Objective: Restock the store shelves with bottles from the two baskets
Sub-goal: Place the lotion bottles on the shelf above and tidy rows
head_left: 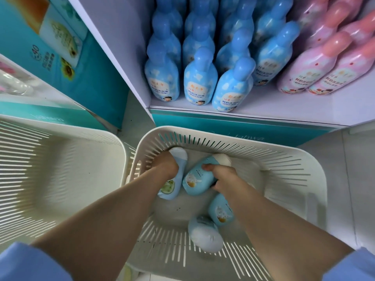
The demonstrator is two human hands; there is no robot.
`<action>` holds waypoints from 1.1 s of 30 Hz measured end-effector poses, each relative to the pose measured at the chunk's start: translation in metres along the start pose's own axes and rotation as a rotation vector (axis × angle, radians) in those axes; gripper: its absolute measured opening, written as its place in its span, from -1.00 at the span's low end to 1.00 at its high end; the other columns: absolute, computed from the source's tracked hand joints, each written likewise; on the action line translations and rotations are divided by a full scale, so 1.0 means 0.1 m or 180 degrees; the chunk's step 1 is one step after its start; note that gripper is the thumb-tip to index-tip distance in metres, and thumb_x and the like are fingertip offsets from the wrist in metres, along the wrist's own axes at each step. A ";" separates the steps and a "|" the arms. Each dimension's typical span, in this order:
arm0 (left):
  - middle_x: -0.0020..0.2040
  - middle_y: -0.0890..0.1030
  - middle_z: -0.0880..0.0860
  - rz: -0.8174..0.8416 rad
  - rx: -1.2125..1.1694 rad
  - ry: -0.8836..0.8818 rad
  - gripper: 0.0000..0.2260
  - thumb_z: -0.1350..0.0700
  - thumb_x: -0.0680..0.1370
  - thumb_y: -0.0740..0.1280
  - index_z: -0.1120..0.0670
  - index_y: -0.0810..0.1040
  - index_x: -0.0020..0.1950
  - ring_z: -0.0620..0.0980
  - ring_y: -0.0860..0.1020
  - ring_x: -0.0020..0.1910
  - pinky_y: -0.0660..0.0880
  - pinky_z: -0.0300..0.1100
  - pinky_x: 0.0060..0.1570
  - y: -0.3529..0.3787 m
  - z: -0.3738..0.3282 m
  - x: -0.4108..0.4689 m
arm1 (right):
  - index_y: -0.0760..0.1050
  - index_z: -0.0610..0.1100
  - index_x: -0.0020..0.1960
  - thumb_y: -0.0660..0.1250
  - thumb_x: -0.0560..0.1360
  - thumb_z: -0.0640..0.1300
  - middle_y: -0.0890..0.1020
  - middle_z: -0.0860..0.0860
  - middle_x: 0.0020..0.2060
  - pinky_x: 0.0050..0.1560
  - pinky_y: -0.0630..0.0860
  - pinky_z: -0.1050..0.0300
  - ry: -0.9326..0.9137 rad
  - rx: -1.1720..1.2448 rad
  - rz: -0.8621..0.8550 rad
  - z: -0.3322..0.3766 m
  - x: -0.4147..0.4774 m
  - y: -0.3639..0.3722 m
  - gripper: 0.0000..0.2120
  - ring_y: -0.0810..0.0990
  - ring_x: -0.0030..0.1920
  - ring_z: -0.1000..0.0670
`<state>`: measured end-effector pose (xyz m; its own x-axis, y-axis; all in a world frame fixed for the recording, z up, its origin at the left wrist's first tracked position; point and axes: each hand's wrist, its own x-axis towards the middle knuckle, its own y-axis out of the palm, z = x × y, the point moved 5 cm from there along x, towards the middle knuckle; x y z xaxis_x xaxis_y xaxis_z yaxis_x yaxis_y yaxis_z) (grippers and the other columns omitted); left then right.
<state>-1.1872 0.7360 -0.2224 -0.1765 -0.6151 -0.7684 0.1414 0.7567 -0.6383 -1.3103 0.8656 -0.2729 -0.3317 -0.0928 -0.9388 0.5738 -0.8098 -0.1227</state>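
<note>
Both my hands reach down into the right white slatted basket [284,159]. My left hand [164,166] grips a light-blue bottle with a white cap [174,183] at the basket's far left corner. My right hand [225,178] grips a second light-blue bottle [197,179] lying beside it. Two more light-blue bottles lie in the basket: one [220,212] under my right forearm and one [205,233] nearer me. The shelf [263,115] above holds rows of blue bottles [199,78] and pink bottles [316,67].
A second white slatted basket [60,169] stands to the left, with nothing visible inside. A teal display stand [60,47] rises behind it. White floor [357,169] shows to the right of the baskets.
</note>
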 end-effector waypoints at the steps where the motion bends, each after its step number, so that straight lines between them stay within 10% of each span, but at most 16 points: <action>1: 0.28 0.52 0.18 -0.0052 0.0093 -0.0019 -0.69 0.21 0.58 0.23 0.25 0.46 0.31 0.12 0.51 0.26 0.46 -0.13 0.17 0.02 -0.03 0.02 | 0.47 -0.23 -0.14 0.54 0.25 -0.38 0.64 -0.21 -0.03 0.03 0.58 -0.22 -0.0095 0.0015 0.0022 0.02 -0.05 -0.01 -0.70 0.65 -0.07 -0.21; 6: 0.42 0.30 0.23 -0.0255 0.0288 -0.0300 -0.54 0.23 0.55 0.24 0.30 0.29 0.44 0.19 0.36 0.38 0.42 -0.01 0.26 0.19 -0.10 0.07 | 0.37 -0.14 0.13 0.58 0.18 -0.32 0.59 -0.08 0.01 -0.06 0.56 -0.01 -0.1289 -0.1262 0.0177 0.14 -0.42 -0.12 -0.38 0.59 0.00 -0.13; 15: 0.47 0.24 0.20 0.0149 -0.0897 -0.0055 0.10 0.10 0.25 0.60 0.21 -0.08 0.53 0.17 0.33 0.41 0.38 -0.01 0.33 0.32 0.01 0.04 | 0.33 -0.04 0.05 0.55 0.23 -0.28 0.55 0.01 -0.03 -0.18 0.43 0.13 -0.2256 -0.2507 0.0596 0.44 -0.83 -0.21 -0.46 0.53 -0.03 -0.05; 25: 0.14 0.58 0.11 -0.0070 -0.0920 0.0364 -0.39 0.15 0.29 0.55 0.13 0.45 0.30 0.10 0.58 0.09 0.52 -0.16 0.00 -0.08 -0.07 -0.57 | 0.38 -0.04 0.14 0.57 0.20 -0.29 0.57 0.05 -0.01 -0.01 0.49 0.10 -0.2671 -0.2152 0.0470 0.68 -1.36 -0.33 -0.39 0.55 0.02 -0.04; 33: 0.15 0.58 0.08 -0.0599 -0.1397 0.0845 -0.40 0.17 0.29 0.55 0.08 0.46 0.30 0.07 0.54 0.04 0.50 -0.15 0.05 -0.87 -0.05 -1.52 | 0.36 -0.03 0.06 0.57 0.21 -0.28 0.53 0.07 -0.07 -0.10 0.46 0.16 -0.3380 -0.1860 0.0257 1.07 -2.46 -0.49 -0.45 0.51 -0.04 0.00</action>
<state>-1.1777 0.7648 -0.0497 -0.4074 -0.7148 -0.5684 -0.3262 0.6952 -0.6405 -1.3369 0.8662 -0.0015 -0.5707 -0.7812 -0.2531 0.7814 -0.4219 -0.4598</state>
